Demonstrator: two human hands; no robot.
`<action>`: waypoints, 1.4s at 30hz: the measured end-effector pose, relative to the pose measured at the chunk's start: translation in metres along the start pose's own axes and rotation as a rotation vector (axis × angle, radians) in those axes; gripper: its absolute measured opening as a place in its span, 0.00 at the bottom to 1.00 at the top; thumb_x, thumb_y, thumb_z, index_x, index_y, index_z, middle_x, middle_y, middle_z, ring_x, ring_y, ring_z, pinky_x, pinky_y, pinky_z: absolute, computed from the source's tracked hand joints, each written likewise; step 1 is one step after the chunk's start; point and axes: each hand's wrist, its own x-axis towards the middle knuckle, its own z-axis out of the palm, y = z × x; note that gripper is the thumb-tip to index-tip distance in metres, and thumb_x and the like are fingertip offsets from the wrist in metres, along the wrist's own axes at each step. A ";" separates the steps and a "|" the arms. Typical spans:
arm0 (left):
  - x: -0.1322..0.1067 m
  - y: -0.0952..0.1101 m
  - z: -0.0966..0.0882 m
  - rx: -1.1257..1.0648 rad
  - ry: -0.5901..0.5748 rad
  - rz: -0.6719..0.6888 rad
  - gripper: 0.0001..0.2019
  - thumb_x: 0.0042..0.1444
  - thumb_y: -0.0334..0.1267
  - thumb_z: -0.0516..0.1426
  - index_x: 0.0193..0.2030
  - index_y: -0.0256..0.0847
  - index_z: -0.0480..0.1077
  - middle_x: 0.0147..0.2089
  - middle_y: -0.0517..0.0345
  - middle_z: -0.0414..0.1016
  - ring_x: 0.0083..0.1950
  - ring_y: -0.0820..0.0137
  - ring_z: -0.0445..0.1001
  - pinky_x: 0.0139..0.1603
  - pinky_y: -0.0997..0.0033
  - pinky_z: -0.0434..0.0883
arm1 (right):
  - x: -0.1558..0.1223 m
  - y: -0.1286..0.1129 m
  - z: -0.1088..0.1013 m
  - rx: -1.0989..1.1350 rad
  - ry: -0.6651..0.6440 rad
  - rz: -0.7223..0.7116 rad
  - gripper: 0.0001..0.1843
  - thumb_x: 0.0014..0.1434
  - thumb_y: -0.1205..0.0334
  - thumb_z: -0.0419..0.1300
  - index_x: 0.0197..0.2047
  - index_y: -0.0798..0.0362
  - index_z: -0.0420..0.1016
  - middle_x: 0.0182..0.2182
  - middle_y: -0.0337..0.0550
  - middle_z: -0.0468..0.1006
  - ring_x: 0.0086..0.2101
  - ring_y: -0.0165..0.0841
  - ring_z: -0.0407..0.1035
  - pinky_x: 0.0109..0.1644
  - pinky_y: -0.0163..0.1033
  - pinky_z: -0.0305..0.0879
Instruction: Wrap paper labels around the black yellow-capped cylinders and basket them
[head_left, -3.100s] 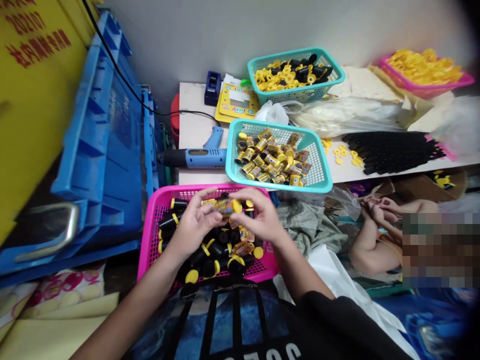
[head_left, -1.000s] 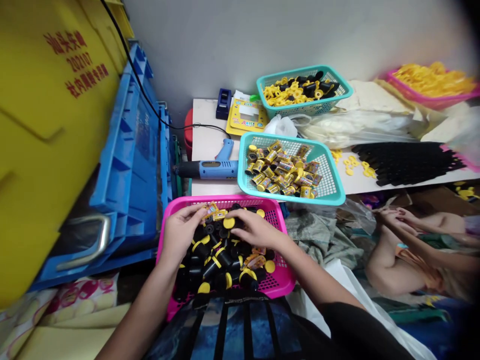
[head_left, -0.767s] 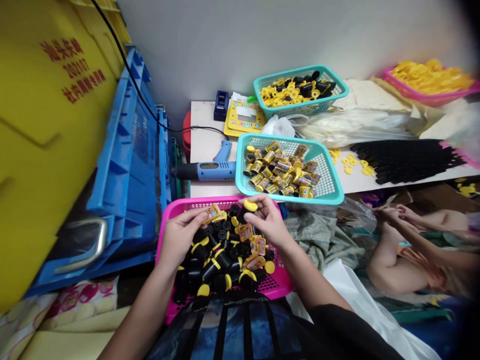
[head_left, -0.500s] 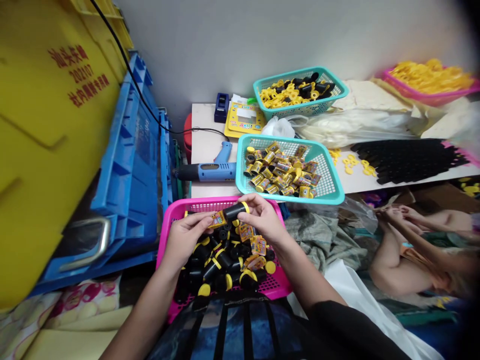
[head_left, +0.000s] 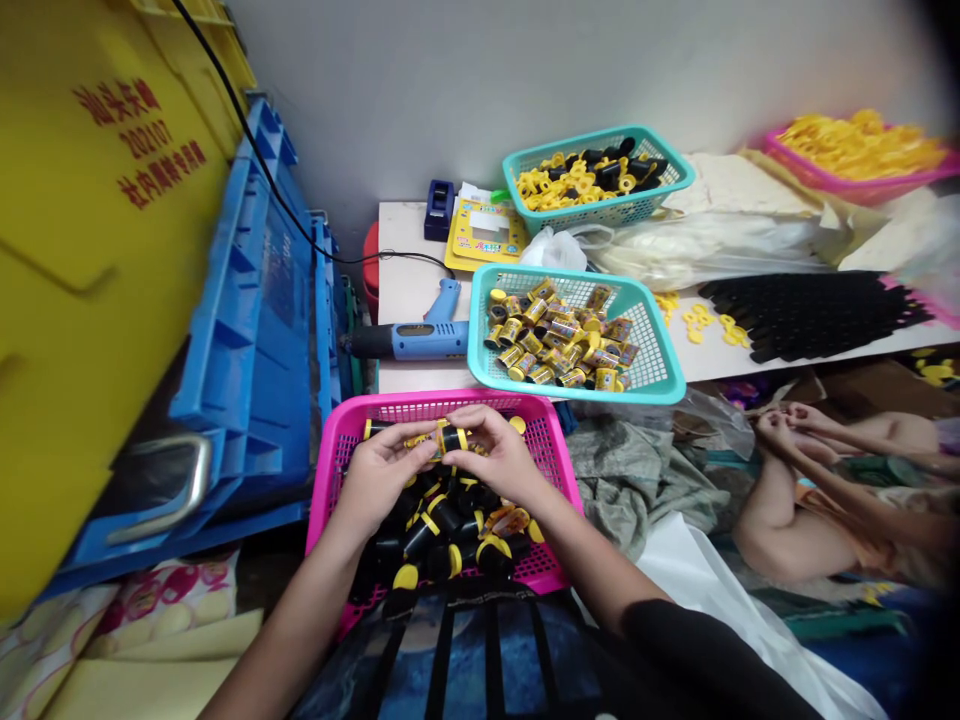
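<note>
A pink basket (head_left: pixel 556 470) on my lap holds several black tubes with yellow caps and some printed labels. Above it my two hands meet. My right hand (head_left: pixel 499 460) pinches a black tube (head_left: pixel 452 438) by its yellow-banded end. My left hand (head_left: pixel 377 476) is closed on a yellow printed label (head_left: pixel 420 441) and touches the same tube. A teal basket (head_left: pixel 660 372) just beyond holds several tubes wrapped in yellow labels.
A blue heat gun (head_left: pixel 411 338) lies on the white shelf (head_left: pixel 401 285), left of the teal basket. Farther back stand a second teal basket (head_left: pixel 600 210) of yellow rings, a pink basket (head_left: pixel 862 180) and black strips (head_left: pixel 810 315). Blue crates (head_left: pixel 255 300) lean at left. Another person's hands (head_left: pixel 780 430) work at right.
My right hand picked a black tube out of the pink basket and brought it to the label in my left hand; both hands now close together on it.
</note>
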 end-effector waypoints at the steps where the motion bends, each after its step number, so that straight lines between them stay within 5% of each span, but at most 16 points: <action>1: 0.000 -0.001 -0.001 -0.036 -0.012 -0.021 0.18 0.40 0.43 0.70 0.39 0.40 0.79 0.38 0.53 0.83 0.36 0.67 0.80 0.38 0.71 0.78 | -0.001 0.001 0.002 0.051 -0.016 -0.002 0.21 0.46 0.52 0.71 0.41 0.49 0.73 0.45 0.45 0.74 0.48 0.37 0.69 0.48 0.41 0.68; 5: -0.002 -0.006 0.000 -0.167 -0.065 -0.092 0.18 0.38 0.38 0.71 0.39 0.40 0.78 0.40 0.54 0.82 0.37 0.69 0.80 0.39 0.74 0.77 | -0.005 0.002 0.008 0.271 -0.075 0.131 0.18 0.56 0.46 0.62 0.43 0.49 0.75 0.46 0.45 0.75 0.48 0.36 0.70 0.53 0.44 0.66; 12: -0.001 -0.004 0.005 -0.149 -0.031 -0.028 0.19 0.38 0.38 0.71 0.40 0.40 0.79 0.41 0.53 0.83 0.39 0.67 0.80 0.44 0.69 0.77 | -0.006 -0.003 0.007 0.231 0.118 0.119 0.22 0.46 0.47 0.70 0.42 0.48 0.75 0.39 0.42 0.77 0.41 0.35 0.72 0.48 0.42 0.69; 22: -0.007 -0.011 0.015 -0.272 -0.074 -0.117 0.17 0.33 0.36 0.72 0.34 0.40 0.79 0.36 0.56 0.82 0.31 0.71 0.79 0.37 0.71 0.78 | -0.006 0.002 0.001 0.289 -0.037 0.087 0.20 0.39 0.52 0.75 0.34 0.49 0.76 0.41 0.42 0.77 0.45 0.36 0.72 0.53 0.45 0.66; 27: -0.009 -0.004 0.015 -0.283 -0.123 -0.113 0.17 0.36 0.36 0.72 0.37 0.41 0.79 0.41 0.55 0.82 0.36 0.70 0.79 0.39 0.73 0.77 | -0.005 -0.005 -0.004 0.341 -0.074 0.135 0.18 0.52 0.45 0.66 0.39 0.50 0.76 0.41 0.43 0.77 0.44 0.34 0.72 0.51 0.43 0.66; 32: -0.007 -0.003 0.013 -0.218 -0.138 -0.078 0.16 0.36 0.34 0.72 0.35 0.41 0.79 0.46 0.54 0.81 0.41 0.68 0.79 0.42 0.74 0.76 | -0.003 -0.002 -0.006 0.413 -0.181 0.241 0.23 0.45 0.47 0.71 0.40 0.50 0.72 0.40 0.41 0.77 0.39 0.32 0.72 0.45 0.38 0.68; 38: -0.004 -0.002 0.014 -0.310 -0.149 -0.166 0.18 0.36 0.36 0.72 0.37 0.41 0.79 0.34 0.58 0.82 0.33 0.72 0.80 0.37 0.76 0.78 | -0.005 -0.001 -0.014 0.088 -0.167 0.001 0.25 0.48 0.52 0.70 0.48 0.48 0.73 0.43 0.43 0.77 0.41 0.33 0.73 0.47 0.40 0.69; 42: -0.004 -0.001 0.011 -0.297 -0.183 -0.180 0.17 0.35 0.34 0.72 0.36 0.40 0.80 0.34 0.58 0.82 0.32 0.73 0.80 0.35 0.78 0.78 | -0.005 0.000 -0.016 0.054 -0.124 -0.035 0.15 0.55 0.50 0.64 0.42 0.50 0.76 0.38 0.42 0.78 0.38 0.33 0.73 0.45 0.40 0.69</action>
